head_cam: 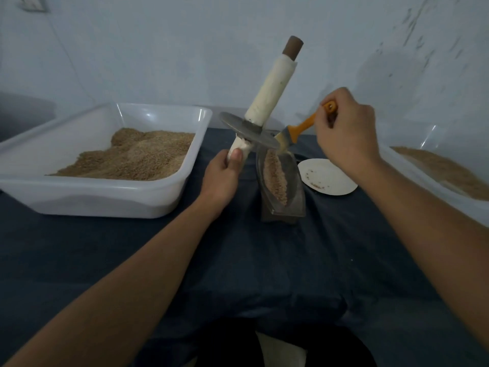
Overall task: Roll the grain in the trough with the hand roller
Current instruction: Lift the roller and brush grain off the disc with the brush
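Both forearms reach in from the near edge over a dark blue cloth (238, 260) covering the table. Left hand (222, 176) grips the lower white-wrapped handle of the hand roller (250, 131), fingers curled round it, thumb on top. Roller is lifted clear of the trough and tilted, top end leaning far and right; its grey metal disc sits mid-shaft, just above the trough's far end. Upper handle is wrapped white with a brown tip.

Right hand (346, 128) pinches the end of an orange-handled brush (299, 128), fingers curled round the handle. Bristles touch the disc's right edge, over the far end of the trough.

Trough (281, 181) is a narrow boat-shaped metal piece on a dark base, centre of table, running near to far. Grain (275, 176) lies in a strip along its groove.

White paper plate (328, 178) sits just right of the trough, a few grain bits on it.

Large white tub (105, 197) on the left holds a heap of brown grain. Second white tub (434, 181) at the right edge, partly behind the right forearm, also holds grain.

Pale wall behind.
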Motion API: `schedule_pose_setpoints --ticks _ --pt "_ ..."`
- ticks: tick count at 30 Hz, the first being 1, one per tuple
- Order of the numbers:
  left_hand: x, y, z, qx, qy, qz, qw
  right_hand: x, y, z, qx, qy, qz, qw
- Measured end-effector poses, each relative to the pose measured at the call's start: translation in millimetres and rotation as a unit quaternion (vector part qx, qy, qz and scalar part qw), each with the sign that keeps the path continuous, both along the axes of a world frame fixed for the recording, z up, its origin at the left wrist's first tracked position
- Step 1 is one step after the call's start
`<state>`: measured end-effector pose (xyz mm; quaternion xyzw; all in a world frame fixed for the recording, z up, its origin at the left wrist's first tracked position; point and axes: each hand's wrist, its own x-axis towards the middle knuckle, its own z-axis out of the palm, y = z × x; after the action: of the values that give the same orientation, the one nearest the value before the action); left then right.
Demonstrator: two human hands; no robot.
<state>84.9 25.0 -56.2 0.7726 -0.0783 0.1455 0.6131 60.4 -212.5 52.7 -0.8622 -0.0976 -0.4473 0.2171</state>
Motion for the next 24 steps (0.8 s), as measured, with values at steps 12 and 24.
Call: schedule_pose_setpoints --ticks 12,24 --pt "-0.7 -2.5 0.3 0.01 0.006 -0.032 0.999 36.0 32.5 -30.2 0.082 0.123 0.049 0.988" --pt "-6.1 -4.8 2.7 0.017 0.021 -0.039 0.999 6.6 20.2 -8.9 0.125 0.112 0.024 0.985"
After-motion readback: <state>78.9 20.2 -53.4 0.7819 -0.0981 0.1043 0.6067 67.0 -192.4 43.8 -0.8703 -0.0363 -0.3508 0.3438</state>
